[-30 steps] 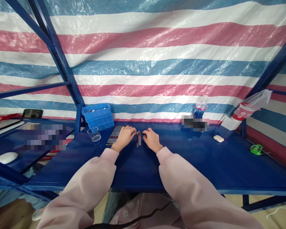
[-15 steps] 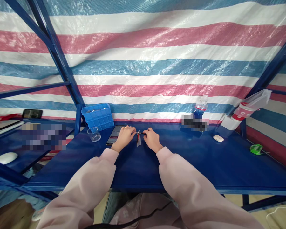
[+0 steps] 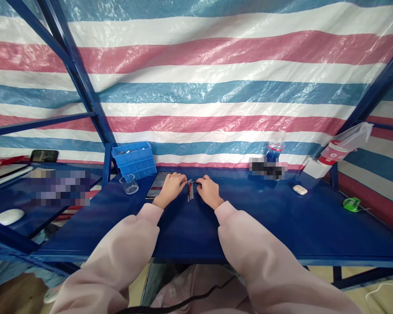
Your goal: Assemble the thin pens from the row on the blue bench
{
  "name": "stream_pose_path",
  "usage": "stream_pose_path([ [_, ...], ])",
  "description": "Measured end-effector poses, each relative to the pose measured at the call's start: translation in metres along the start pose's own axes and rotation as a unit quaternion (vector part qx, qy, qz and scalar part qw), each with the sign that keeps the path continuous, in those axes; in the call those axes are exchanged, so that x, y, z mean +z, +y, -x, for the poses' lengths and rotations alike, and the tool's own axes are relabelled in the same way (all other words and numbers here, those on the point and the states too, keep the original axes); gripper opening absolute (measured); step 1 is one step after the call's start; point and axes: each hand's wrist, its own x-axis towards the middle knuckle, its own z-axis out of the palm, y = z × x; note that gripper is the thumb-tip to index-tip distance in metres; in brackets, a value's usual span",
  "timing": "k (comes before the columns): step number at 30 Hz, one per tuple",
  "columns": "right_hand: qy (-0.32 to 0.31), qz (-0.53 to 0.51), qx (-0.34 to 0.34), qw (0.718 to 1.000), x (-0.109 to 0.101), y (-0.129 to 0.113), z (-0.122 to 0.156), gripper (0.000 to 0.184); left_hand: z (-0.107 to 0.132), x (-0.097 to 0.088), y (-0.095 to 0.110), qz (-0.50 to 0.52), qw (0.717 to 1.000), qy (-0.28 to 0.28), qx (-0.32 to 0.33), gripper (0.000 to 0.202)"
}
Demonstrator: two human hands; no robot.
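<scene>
Both my arms in pink sleeves reach out over a blue table (image 3: 249, 226). My left hand (image 3: 172, 186) and my right hand (image 3: 208, 190) rest on the tabletop, fingers curled, each pinching one end of a thin dark strand stretched between them. Under that strand lies a small bundle of thin pen refills (image 3: 190, 190), red and dark, pointing away from me. What the strand is stays too small to make out.
A phone (image 3: 156, 185) lies just left of my left hand, with a clear cup (image 3: 129, 183) and a blue compartment box (image 3: 135, 158) beyond. A water bottle (image 3: 275, 148), white earbud case (image 3: 300, 189) and green object (image 3: 352, 204) sit right. Striped tarp hangs behind.
</scene>
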Motion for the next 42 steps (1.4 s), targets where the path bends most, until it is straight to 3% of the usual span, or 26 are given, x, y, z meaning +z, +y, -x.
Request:
stream_pose_path([
  [13, 0.011, -0.01, -0.012, 1.0, 0.0025, 0.0004, -0.0004, 0.027, -0.0003, 0.0056, -0.0025, 0.001, 1.0, 0.004, 0.023, 0.016],
  [29, -0.005, -0.006, 0.022, 1.0, -0.0006, -0.0001, 0.0003, 0.028, -0.0008, 0.0053, -0.0029, 0.004, 1.0, 0.015, 0.021, 0.016],
  [42, 0.002, -0.01, -0.025, 1.0, 0.0043, 0.0009, -0.0006, 0.029, 0.0002, 0.0055, -0.0031, 0.009, 0.999, 0.007, 0.035, 0.015],
])
